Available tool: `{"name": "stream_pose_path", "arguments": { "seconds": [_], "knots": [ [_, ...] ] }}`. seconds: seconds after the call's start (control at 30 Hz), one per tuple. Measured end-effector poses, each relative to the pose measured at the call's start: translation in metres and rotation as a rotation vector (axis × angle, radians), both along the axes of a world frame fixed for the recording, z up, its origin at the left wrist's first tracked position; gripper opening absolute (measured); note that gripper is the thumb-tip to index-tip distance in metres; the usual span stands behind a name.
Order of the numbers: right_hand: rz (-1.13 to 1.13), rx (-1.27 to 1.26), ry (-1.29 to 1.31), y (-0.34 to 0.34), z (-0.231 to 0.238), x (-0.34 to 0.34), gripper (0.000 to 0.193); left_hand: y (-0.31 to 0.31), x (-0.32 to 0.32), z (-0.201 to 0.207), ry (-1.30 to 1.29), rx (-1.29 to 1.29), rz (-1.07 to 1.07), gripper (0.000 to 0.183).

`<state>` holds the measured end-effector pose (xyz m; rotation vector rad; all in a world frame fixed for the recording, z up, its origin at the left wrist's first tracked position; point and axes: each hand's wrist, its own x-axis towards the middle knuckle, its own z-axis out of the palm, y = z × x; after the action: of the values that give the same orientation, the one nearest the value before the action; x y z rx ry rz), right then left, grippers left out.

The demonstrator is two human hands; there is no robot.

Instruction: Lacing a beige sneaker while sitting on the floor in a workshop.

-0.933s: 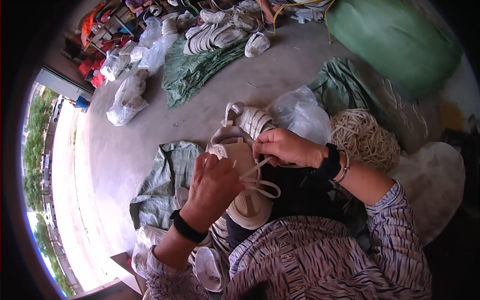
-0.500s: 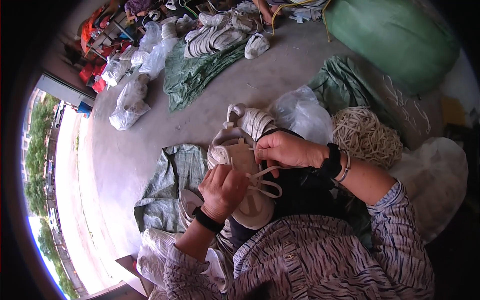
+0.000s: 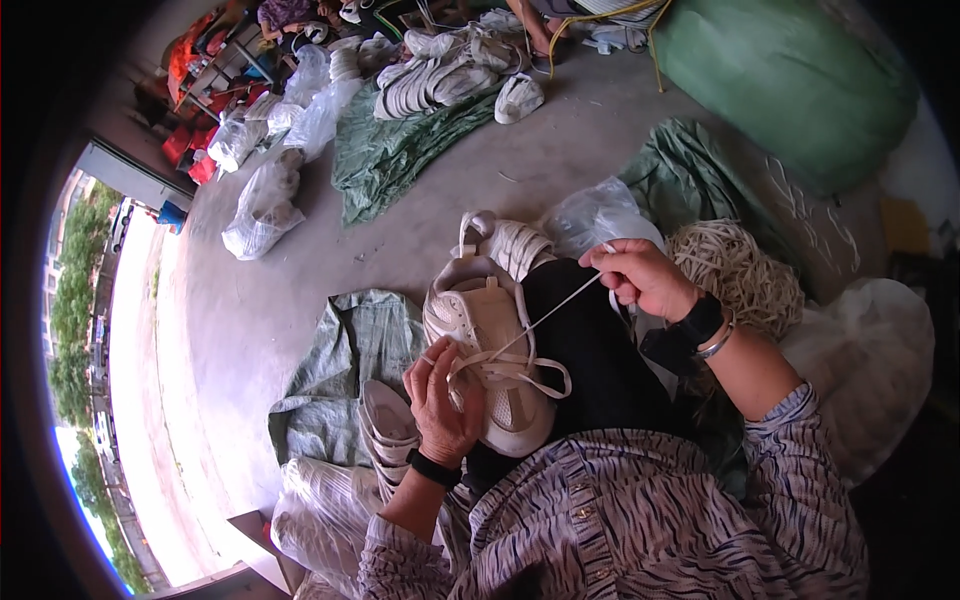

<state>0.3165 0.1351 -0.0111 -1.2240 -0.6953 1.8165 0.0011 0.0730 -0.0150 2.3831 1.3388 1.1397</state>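
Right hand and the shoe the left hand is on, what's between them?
In the head view, a straight stretch of lace runs from the right hand to the shoe, with black cloth behind it.

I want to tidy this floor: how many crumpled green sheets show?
3: a crumpled green sheet under the off-white shoe pile, another left of the person's left hand, a third beside the bulging green sack. Others may be hidden.
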Motion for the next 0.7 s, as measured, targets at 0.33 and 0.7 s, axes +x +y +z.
{"name": "stream_pose_path", "arguments": {
  "seconds": [0.33, 0.7],
  "knots": [
    [0.517, 0.472, -0.494, -0.084, 0.040, -0.083, 0.023, -0.012, 0.000, 0.016, -0.055, -0.415, 0.111, 0.012],
    [0.265, 0.738, -0.634, -0.050, 0.032, -0.073, 0.014, 0.028, -0.032, 0.039, 0.230, -0.090, 0.183, 0.012]
  ]
}}
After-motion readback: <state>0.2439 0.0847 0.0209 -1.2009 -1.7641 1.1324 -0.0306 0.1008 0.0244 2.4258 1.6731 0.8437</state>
